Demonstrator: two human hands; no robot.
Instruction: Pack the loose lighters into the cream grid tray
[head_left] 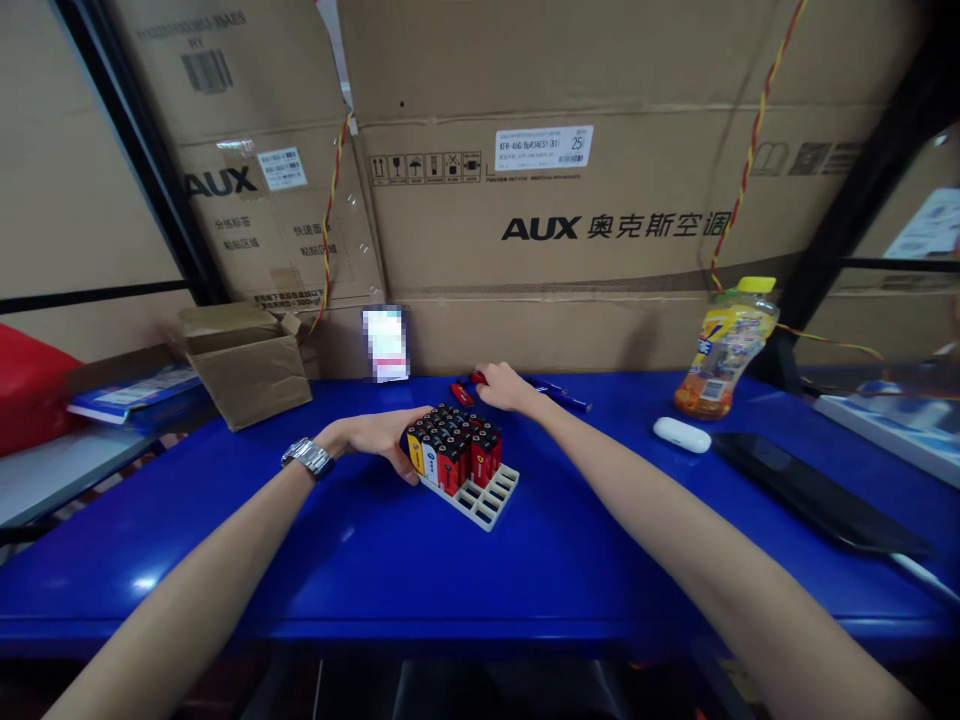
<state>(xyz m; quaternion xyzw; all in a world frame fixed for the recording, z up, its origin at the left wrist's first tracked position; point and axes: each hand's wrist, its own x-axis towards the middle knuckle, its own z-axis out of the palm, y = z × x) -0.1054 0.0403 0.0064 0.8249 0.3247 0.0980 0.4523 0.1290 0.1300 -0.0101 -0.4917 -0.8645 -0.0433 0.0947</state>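
A white grid tray (pixel 491 497) stands on the blue table (pixel 375 560), most of its slots filled with upright red, yellow and blue lighters (pixel 456 448). My left hand (pixel 375 437), with a metal watch on the wrist, grips the tray's left side, fingers curled against the lighters. My right hand (pixel 504 386) reaches past the tray to the back of the table, fingers closed on a red lighter (pixel 478 377). Another loose red lighter (pixel 461 394) lies just left of it.
Large cardboard boxes (pixel 570 200) wall off the back. A small open carton (pixel 247 362) sits back left, a yellow-capped bottle (pixel 726 350) back right. A white earbud case (pixel 681 434), a dark tablet (pixel 817 495) and a blue pen (pixel 564 398) lie on the right.
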